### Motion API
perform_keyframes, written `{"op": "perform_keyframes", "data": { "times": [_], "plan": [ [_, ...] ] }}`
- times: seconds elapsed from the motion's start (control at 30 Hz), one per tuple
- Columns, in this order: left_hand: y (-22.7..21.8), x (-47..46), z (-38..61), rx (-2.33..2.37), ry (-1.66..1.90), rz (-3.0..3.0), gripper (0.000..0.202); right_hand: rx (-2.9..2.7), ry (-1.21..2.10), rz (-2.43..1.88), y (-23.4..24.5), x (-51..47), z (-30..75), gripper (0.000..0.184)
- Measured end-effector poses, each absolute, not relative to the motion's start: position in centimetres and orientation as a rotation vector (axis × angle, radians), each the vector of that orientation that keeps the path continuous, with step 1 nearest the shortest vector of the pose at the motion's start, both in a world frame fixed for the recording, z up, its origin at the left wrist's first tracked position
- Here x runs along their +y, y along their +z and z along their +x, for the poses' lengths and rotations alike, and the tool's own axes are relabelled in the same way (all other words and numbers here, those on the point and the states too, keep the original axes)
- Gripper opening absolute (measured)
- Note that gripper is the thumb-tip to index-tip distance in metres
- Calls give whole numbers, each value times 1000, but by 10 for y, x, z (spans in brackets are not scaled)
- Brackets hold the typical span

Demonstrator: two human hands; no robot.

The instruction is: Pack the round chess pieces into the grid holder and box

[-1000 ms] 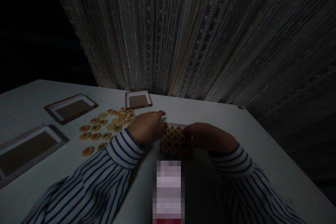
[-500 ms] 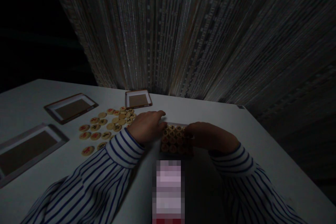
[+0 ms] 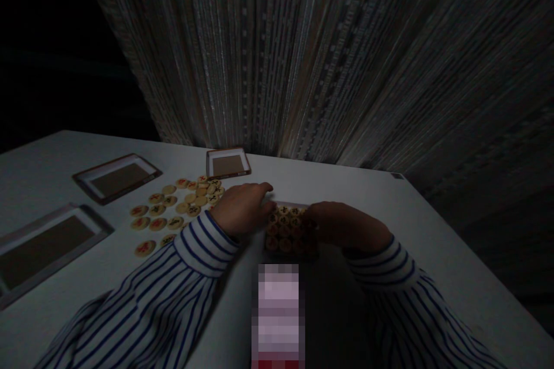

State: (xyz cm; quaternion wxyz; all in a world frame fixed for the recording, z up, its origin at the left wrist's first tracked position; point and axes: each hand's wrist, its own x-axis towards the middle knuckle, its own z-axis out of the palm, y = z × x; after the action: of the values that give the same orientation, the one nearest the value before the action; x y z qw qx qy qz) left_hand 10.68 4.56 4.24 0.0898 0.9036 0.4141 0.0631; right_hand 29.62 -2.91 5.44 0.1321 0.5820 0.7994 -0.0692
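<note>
In the head view, an open box (image 3: 270,253) stands in front of me, filled with rows of round wooden Chinese chess pieces (image 3: 284,230). My left hand (image 3: 244,207) is at the box's left side, thumb near its rim, index finger stretched out and apart from the thumb. At the box's right side my right hand (image 3: 341,222) bends over the pieces, its fingertips closed on a Chinese chess piece (image 3: 310,223) in the right-hand column. The hand's shadow and fingers partly hide that piece. More loose Chinese chess pieces (image 3: 158,223) lie left of my left hand, some behind the sleeve.
Three shallow tray-like boxes with brown bottoms stand on the white table (image 3: 337,184): a large one (image 3: 93,219) at left, a medium one (image 3: 104,199) behind it, a small one (image 3: 248,172) at the back. A string curtain (image 3: 277,69) hangs behind. A pixelated patch covers the front middle.
My right hand has shifted very slightly to the left over the box's right column. My left hand, the boxes and the loose pieces look unmoved.
</note>
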Motion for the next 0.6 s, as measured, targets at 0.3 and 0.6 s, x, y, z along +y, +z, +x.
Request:
{"op": "perform_keyframes", "data": {
  "times": [0.3, 0.6],
  "plan": [
    [43, 45, 107, 1245, 160, 2679, 42, 2315, -214, 1684, 53, -29, 297, 26],
    [44, 44, 106, 1224, 141, 2688, 42, 2297, -208, 1662, 53, -29, 297, 25]
  ]
}}
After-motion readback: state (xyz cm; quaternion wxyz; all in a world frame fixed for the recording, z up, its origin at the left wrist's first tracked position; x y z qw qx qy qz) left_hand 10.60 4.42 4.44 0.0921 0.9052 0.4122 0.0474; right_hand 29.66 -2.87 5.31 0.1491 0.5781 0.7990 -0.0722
